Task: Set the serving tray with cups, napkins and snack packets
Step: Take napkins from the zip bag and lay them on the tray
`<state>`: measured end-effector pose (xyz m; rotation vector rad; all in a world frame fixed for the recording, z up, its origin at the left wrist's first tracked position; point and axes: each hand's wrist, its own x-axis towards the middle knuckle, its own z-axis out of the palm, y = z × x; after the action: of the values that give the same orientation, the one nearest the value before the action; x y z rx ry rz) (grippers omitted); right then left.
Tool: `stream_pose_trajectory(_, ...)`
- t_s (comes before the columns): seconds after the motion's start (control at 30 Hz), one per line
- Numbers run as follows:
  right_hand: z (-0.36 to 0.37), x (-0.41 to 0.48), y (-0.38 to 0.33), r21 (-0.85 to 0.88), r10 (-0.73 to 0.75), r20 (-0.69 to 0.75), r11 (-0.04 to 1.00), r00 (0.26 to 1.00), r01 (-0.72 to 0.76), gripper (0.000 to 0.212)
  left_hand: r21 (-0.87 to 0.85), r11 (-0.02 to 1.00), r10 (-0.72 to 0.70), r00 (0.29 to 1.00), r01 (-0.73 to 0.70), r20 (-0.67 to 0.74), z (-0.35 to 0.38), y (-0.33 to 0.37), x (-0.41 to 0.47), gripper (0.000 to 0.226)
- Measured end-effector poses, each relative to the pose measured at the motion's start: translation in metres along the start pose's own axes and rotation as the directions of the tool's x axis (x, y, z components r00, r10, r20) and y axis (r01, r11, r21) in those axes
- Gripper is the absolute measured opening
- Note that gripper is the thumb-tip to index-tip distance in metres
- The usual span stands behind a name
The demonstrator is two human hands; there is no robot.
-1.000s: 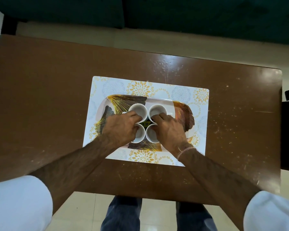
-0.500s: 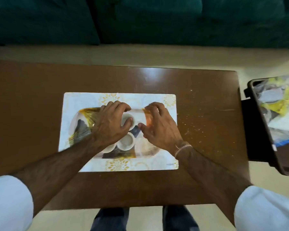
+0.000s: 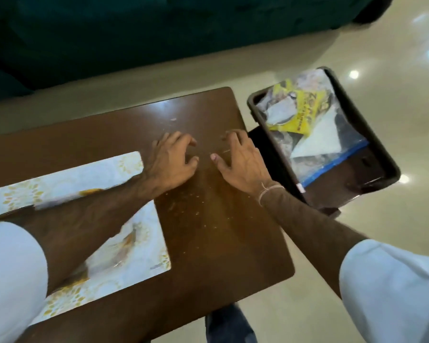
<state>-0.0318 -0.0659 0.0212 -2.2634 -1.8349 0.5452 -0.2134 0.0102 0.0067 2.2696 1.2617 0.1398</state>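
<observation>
My left hand [image 3: 175, 159] and my right hand [image 3: 240, 159] hover side by side over the bare right part of the brown table [image 3: 221, 231], fingers spread, holding nothing. The serving tray [image 3: 120, 246] with its orange and dark pattern lies on a white floral placemat [image 3: 72, 174] at the left; my left forearm covers most of it and the cups are hidden. To the right of the table a dark bin [image 3: 386, 154] holds a yellow snack packet [image 3: 305, 112], a white napkin [image 3: 317, 142] and a clear zip bag [image 3: 342, 154].
A dark green sofa [image 3: 109, 38] runs along the far side. Glossy cream floor [image 3: 394, 58] surrounds the table. The bin sits lower than the table, just past its right edge. My knees in jeans [image 3: 228, 328] show below the near edge.
Both hands left the cups on the tray and moved right across the table toward the bin. The view swung right, so the bin is fully visible and the tray slid to the left.
</observation>
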Motion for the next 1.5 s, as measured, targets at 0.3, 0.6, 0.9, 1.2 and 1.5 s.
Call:
stream_pose_trajectory(0.3, -0.043, -0.008, 0.161, 0.056, 0.253, -0.063, 0.967, 0.966, -0.249, 0.044, -0.055, 0.981, 0.193, 0.975, -0.188, 0.111, 0.092, 0.146, 0.098, 0.035)
stream_pose_trajectory(0.6, -0.053, -0.035, 0.265, 0.323, 0.602, -0.176, 0.782, 0.779, -0.532, 0.031, -0.11, 0.941, 0.338, 0.908, -0.32, 0.249, 0.162, 0.247, 0.128, 0.029)
stream_pose_trajectory(0.9, -0.043, -0.044, 0.296, 0.792, 0.913, 0.063, 0.2, 0.404, -0.577, 0.019, 0.048, 0.952, 0.279, 0.92, -0.303, 0.275, 0.191, 0.268, 0.124, 0.023)
stream_pose_trajectory(1.2, -0.052, -0.034, 0.289, 0.92, 0.896, 0.052, 0.128, 0.44, -0.371, 0.01, -0.365, 0.921, 0.142, 0.99, -0.139, -0.017, 0.169, 0.271, 0.116, 0.011)
stream_pose_trajectory(1.5, -0.049, 0.016, 0.281, 0.262, 0.718, 0.059, 0.66, 0.694, -0.704, 0.087, -0.535, 0.841, 0.017, 0.991, -0.085, -0.131, 0.157, 0.27, 0.108, 0.012)
